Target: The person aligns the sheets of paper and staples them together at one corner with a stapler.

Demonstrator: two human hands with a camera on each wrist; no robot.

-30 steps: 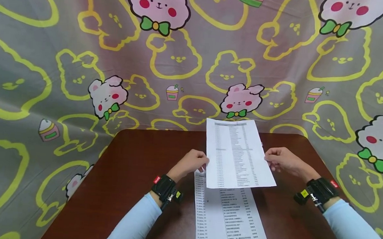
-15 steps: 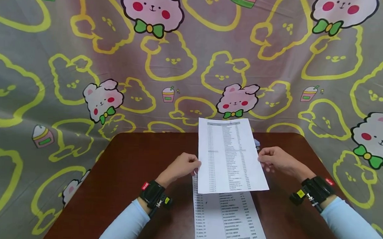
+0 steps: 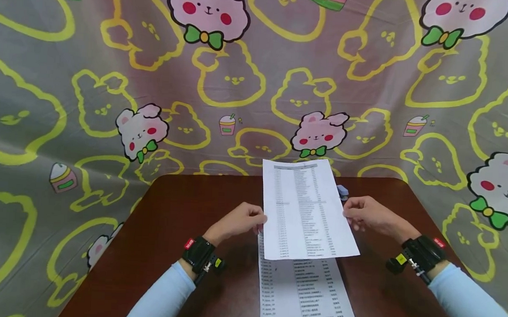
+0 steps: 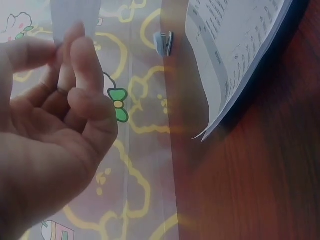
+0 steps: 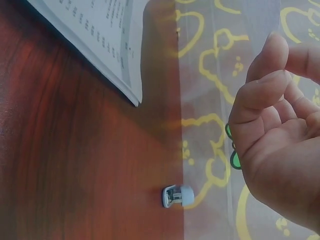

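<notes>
**Printed sheet held above the table by both hands**

The left edge of a printed sheet (image 3: 304, 210) is pinched by the left hand (image 3: 238, 221), thumb against curled fingers (image 4: 75, 55). The sheet is lifted over a stack of papers (image 3: 305, 293) lying on the brown table (image 3: 170, 221). Its right edge is gripped by the right hand (image 3: 368, 215), whose fingers are curled. A small stapler (image 3: 342, 192) is seen near the table's far edge.
</notes>
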